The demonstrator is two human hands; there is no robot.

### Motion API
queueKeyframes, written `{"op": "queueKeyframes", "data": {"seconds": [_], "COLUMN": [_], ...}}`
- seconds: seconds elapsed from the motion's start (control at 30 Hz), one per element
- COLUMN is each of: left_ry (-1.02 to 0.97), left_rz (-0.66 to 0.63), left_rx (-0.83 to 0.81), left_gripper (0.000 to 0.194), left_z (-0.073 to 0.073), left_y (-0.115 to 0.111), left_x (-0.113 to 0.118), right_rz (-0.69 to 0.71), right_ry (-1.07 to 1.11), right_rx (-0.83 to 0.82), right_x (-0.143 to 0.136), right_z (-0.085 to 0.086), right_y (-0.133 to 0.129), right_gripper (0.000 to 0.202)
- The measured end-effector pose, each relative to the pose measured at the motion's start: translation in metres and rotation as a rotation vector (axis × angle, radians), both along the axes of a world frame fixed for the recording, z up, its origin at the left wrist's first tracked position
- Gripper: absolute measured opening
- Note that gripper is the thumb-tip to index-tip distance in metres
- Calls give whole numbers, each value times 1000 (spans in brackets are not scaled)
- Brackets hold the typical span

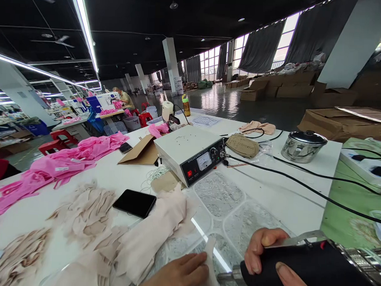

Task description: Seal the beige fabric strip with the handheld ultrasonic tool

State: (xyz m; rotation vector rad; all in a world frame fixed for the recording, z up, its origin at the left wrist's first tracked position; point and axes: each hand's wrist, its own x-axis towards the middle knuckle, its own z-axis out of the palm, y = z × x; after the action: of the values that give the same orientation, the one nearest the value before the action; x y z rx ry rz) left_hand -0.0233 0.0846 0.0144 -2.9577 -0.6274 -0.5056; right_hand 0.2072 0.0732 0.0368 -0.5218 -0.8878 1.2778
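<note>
Right up close, our right hand [268, 254] wraps firmly round the black tool [307, 268], its thick body running off at the right edge, long axis lying across our view, metal tip [229, 277] pointing left at the pale strip [210, 260]. And there's our left hand [182, 273], fingers bent and close together against that strip, which runs lengthwise away from us; whether they pinch it, we cannot tell! Beneath spreads the clear mat [220, 194], giving us room up to the white box [188, 149], with pale fabric [152, 237] crowding our left. A black phone [135, 203] lies beside that fabric. On the box's front, a meter and a red switch, the lettering too small to read! Right of it, the lidded pot [303, 147] sits near the tabletop's right edge, where the green surface [344, 207] begins. Pink garments [65, 159] line the left edge, one bearing an unreadable white label; beyond, red stools [64, 136], a person [125, 98] at a sewing machine [106, 99], and cardboard boxes [294, 86] below the windows.
</note>
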Motion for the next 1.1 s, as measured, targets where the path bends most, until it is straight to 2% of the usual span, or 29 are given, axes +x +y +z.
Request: {"op": "queueKeyframes", "data": {"seconds": [0.1, 0.23, 0.53, 0.8, 1.1], "left_ry": [42, 108, 106, 83, 127], "left_rz": [-26, -49, -53, -75, -94], "left_rx": [-5, -12, -25, -13, -31], "left_gripper": [9, 18, 17, 11, 15], "left_z": [6, 13, 12, 19, 22], "left_y": [-1, -2, -3, -2, -1], "left_x": [-1, -4, -4, -3, -1], "right_rz": [-4, -26, -31, -26, -29], "right_ry": [-38, -81, -73, -65, -59], "right_rx": [-7, 17, -2, -9, -23], "right_x": [-2, -1, -4, -1, -1], "right_z": [1, 0, 2, 1, 0], "right_y": [2, 4, 5, 6, 3], "right_gripper": [10, 11, 13, 12, 13]}}
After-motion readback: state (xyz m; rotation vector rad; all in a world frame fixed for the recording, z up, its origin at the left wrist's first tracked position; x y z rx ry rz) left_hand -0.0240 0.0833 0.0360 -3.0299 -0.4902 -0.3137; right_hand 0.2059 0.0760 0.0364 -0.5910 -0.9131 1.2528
